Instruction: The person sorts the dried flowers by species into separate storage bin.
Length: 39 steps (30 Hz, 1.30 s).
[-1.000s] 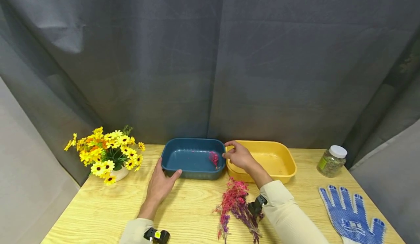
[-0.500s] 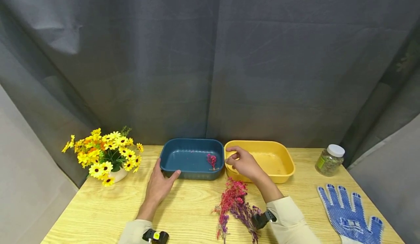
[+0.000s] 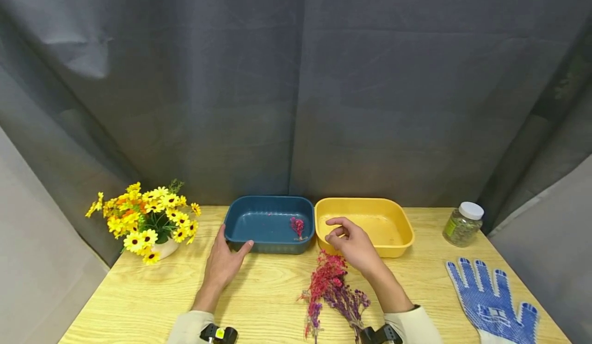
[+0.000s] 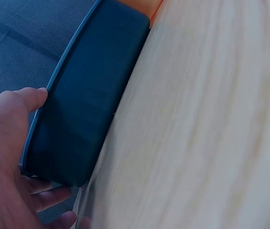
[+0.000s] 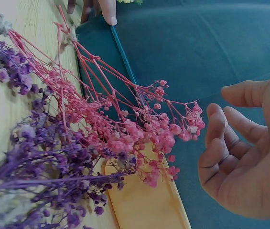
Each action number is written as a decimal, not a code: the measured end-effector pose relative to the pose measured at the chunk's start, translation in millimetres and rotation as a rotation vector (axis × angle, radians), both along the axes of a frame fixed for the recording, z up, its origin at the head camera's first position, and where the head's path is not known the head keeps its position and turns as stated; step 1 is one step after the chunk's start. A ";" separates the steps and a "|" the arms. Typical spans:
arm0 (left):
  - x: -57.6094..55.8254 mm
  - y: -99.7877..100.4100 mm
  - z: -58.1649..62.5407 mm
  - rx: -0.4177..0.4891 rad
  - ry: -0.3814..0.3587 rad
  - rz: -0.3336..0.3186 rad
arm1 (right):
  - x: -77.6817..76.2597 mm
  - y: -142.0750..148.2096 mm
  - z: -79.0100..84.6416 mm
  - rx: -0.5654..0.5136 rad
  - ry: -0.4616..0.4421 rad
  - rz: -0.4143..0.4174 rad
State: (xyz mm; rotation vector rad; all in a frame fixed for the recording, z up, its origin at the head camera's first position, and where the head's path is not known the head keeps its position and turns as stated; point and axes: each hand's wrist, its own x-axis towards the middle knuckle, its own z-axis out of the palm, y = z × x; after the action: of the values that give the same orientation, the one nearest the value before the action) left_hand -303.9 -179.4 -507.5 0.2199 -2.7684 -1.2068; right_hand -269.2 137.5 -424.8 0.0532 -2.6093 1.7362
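Note:
My left hand (image 3: 224,263) holds the near left corner of a dark blue plastic tub (image 3: 270,248), thumb at the front rim and fingers along the left side. Inside that tub, toward its right end, lies a small pink dried-flower sprig (image 3: 297,226). My right hand (image 3: 355,248) hovers before the yellow tub (image 3: 390,250), its fingers loosely bent around nothing. Below it on the table lie pink dried flowers (image 3: 327,274) and purple dried flowers (image 3: 349,303). In the right wrist view, the pink blossoms (image 5: 139,136) spread beside the bent fingers without touching them.
A pot of yellow artificial flowers (image 3: 152,220) stands at the left of the wooden table (image 3: 139,303). To the right are a white-lidded jar (image 3: 463,224) and a blue dotted work glove (image 3: 495,303). A dark curtain (image 3: 296,87) hangs behind both tubs.
My right hand has drawn away from the blue tub's right rim, moving right and toward me. The left hand stays at the blue tub's corner.

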 end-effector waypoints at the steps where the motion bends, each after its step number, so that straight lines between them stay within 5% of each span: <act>1: 0.1 -0.1 0.0 0.001 0.002 0.000 | 2.3 0.7 0.0 0.002 0.006 -0.003; 22: -1.5 0.5 0.8 -0.008 0.003 0.007 | 39.0 -2.3 -2.4 0.053 0.022 -0.016; 34: -1.1 -0.5 -1.3 -0.016 -0.001 0.006 | 49.9 1.5 -16.7 0.150 0.021 0.027; 39: -0.9 -0.1 -0.8 -0.009 -0.001 0.005 | 52.6 2.6 -25.7 0.225 0.020 0.110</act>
State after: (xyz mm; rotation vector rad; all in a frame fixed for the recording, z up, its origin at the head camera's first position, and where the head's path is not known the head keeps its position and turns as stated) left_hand -304.8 -179.5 -508.3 0.2266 -2.7724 -1.1926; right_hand -216.7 140.0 -450.5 0.2181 -2.8236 1.4528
